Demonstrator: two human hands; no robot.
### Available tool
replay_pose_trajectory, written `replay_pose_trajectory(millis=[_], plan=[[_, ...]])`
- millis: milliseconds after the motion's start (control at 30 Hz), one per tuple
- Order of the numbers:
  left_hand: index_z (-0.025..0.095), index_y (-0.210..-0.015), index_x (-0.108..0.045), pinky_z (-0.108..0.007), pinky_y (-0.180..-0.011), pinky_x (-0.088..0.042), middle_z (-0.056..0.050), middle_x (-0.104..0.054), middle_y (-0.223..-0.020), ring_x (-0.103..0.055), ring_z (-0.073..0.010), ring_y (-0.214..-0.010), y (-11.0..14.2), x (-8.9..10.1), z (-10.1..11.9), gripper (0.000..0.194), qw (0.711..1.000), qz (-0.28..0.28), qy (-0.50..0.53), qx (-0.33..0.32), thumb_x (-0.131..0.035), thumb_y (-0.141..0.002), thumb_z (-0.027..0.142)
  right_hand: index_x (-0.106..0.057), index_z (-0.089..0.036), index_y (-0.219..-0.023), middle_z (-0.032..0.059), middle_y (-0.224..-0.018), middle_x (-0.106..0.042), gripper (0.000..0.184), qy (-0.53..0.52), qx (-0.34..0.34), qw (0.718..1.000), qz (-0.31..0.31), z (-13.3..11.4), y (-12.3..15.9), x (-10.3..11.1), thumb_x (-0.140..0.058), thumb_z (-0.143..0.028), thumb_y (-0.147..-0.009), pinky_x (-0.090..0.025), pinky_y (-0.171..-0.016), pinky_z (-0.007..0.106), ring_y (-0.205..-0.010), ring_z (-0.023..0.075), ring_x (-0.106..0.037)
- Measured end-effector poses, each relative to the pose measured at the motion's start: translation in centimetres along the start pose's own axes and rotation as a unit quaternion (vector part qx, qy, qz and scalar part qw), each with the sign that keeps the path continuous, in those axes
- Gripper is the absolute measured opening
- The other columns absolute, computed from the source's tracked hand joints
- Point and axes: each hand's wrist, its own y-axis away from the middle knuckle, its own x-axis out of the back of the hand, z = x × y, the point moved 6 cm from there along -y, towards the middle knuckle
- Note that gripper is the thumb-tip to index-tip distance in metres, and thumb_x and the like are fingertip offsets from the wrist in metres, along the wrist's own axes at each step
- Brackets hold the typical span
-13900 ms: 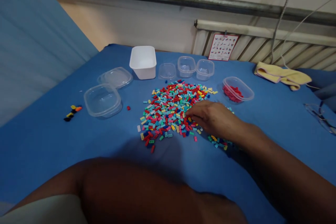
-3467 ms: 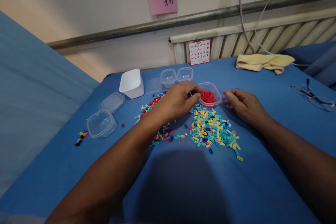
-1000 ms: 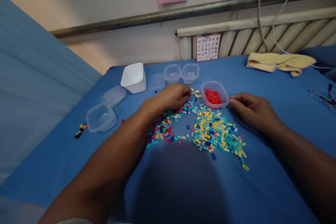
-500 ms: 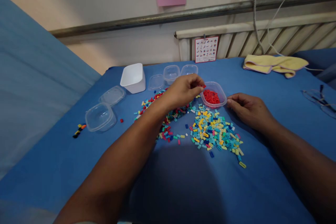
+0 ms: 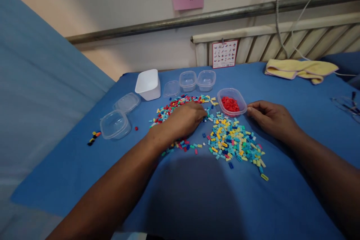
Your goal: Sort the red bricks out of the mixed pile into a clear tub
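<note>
My left hand (image 5: 189, 117) rests on a mixed heap of small plastic building bricks (image 5: 165, 111), palm down. Its fingertips are hidden under the hand, so what they hold, if anything, does not show. My right hand (image 5: 271, 116) has its thumb and fingers pinched at the right corner of a clear plastic container (image 5: 242, 110). Many red bricks (image 5: 230, 104) lie inside that container. In front of it spreads a second heap of bricks (image 5: 234, 138), mostly yellow, light blue and green.
A white tub (image 5: 148, 86), two clear containers (image 5: 188, 80) and a lid (image 5: 171, 89) stand at the back. Another clear container (image 5: 114, 125) and lid (image 5: 128, 102) are at left, beside a few joined bricks (image 5: 94, 138). A yellow cloth (image 5: 299, 69) and glasses (image 5: 347, 105) lie at right.
My left hand has moved from the red bricks' container down and left onto the mixed heap; the red brick it pinched is out of sight. My right hand stays at the container's corner.
</note>
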Motion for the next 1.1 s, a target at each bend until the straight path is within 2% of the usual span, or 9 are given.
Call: replay_pose_trajectory(millis=[133, 333, 467, 600, 667, 767, 900, 1000, 1100], plan=[[0.018, -0.118, -0.081, -0.037, -0.104, -0.058, -0.012, -0.079, -0.133, -0.074, -0.0245, -0.122, 3.2, -0.3, 0.3, 0.031, 0.999, 0.035, 0.018, -0.009, -0.052, -0.106, 0.012, -0.083, -0.029, -0.103, 0.0048, -0.09, -0.084, 0.034, 0.009, -0.004, 1.0, 0.002, -0.2, 0.1, 0.2, -0.068, -0.058, -0.097, -0.054, -0.07, 0.04, -0.077, 0.0265, -0.073], [0.021, -0.109, -0.081, -0.034, -0.092, -0.059, -0.009, -0.079, -0.113, -0.075, -0.0223, -0.105, 5.8, 0.3, 0.2, 0.029, 0.999, 0.031, 0.016, 0.021, -0.053, -0.106, 0.013, -0.084, -0.029, -0.102, 0.0043, -0.09, -0.084, 0.035, 0.032, -0.005, 0.999, 0.004, -0.5, 0.0, 0.3, -0.067, -0.059, -0.097, -0.054, -0.068, 0.038, -0.076, 0.0257, -0.073], [0.019, -0.112, -0.079, -0.033, -0.094, -0.059, -0.009, -0.078, -0.113, -0.074, -0.0205, -0.105, 5.4, 0.4, 1.3, 0.029, 0.998, 0.013, 0.06, -0.011, -0.051, -0.109, 0.014, -0.084, -0.027, -0.103, 0.0044, -0.09, -0.084, 0.037, 0.029, 0.0, 1.0, 0.003, -0.3, 0.0, 0.2, -0.067, -0.058, -0.097, -0.054, -0.069, 0.037, -0.075, 0.0243, -0.073], [0.016, -0.122, -0.078, -0.039, -0.103, -0.06, -0.013, -0.077, -0.126, -0.073, -0.0253, -0.118, 3.4, 0.6, 1.3, 0.029, 0.998, 0.059, 0.013, 0.012, -0.052, -0.109, 0.014, -0.084, -0.026, -0.105, 0.0047, -0.092, -0.084, 0.039, 0.026, 0.001, 1.0, 0.001, -0.1, 0.0, 0.1, -0.066, -0.059, -0.097, -0.054, -0.07, 0.036, -0.078, 0.0241, -0.074], [0.014, -0.123, -0.077, -0.041, -0.106, -0.061, -0.015, -0.076, -0.132, -0.072, -0.0277, -0.123, 2.6, -0.1, 1.5, 0.029, 0.999, 0.049, 0.0, 0.007, -0.056, -0.104, 0.009, -0.083, -0.026, -0.106, 0.0046, -0.092, -0.084, 0.038, 0.033, -0.005, 0.999, 0.004, 0.0, 0.0, 0.2, -0.065, -0.059, -0.097, -0.054, -0.07, 0.036, -0.078, 0.0241, -0.074], [0.014, -0.116, -0.079, -0.042, -0.101, -0.063, -0.014, -0.078, -0.122, -0.075, -0.0278, -0.115, 2.6, -0.9, 1.7, 0.027, 1.0, 0.028, 0.011, 0.008, -0.059, -0.101, 0.006, -0.083, -0.026, -0.104, 0.0045, -0.09, -0.083, 0.038, 0.036, -0.004, 0.999, 0.002, -0.2, 0.0, 0.1, -0.065, -0.058, -0.097, -0.054, -0.07, 0.036, -0.077, 0.0238, -0.073], [0.017, -0.119, -0.078, -0.037, -0.098, -0.062, -0.009, -0.08, -0.116, -0.075, -0.0217, -0.109, 4.4, 0.4, 1.5, 0.023, 0.99, 0.113, 0.08, -0.003, -0.058, -0.108, 0.014, -0.083, -0.026, -0.104, 0.0036, -0.088, -0.082, 0.038, 0.033, -0.005, 0.999, -0.005, -0.4, 0.0, 0.1, -0.063, -0.058, -0.098, -0.052, -0.068, 0.035, -0.074, 0.0225, -0.071], [0.019, -0.113, -0.076, -0.036, -0.094, -0.062, -0.006, -0.08, -0.109, -0.075, -0.0194, -0.102, 5.7, 1.7, 0.5, 0.018, 0.978, 0.186, 0.096, 0.025, -0.059, -0.109, 0.016, -0.083, -0.026, -0.104, 0.0036, -0.09, -0.083, 0.038, 0.033, -0.012, 0.999, -0.005, -0.5, 0.1, 0.1, -0.064, -0.058, -0.098, -0.053, -0.07, 0.035, -0.077, 0.0225, -0.072], [0.02, -0.111, -0.075, -0.036, -0.093, -0.062, -0.006, -0.079, -0.109, -0.075, -0.0189, -0.103, 6.2, 1.9, 0.0, 0.02, 0.974, 0.196, 0.106, 0.03, -0.058, -0.107, 0.011, -0.083, -0.025, -0.105, 0.0038, -0.09, -0.083, 0.039, 0.029, -0.016, 0.999, -0.006, -0.5, 0.2, 0.1, -0.065, -0.059, -0.097, -0.053, -0.07, 0.035, -0.077, 0.0227, -0.072]])
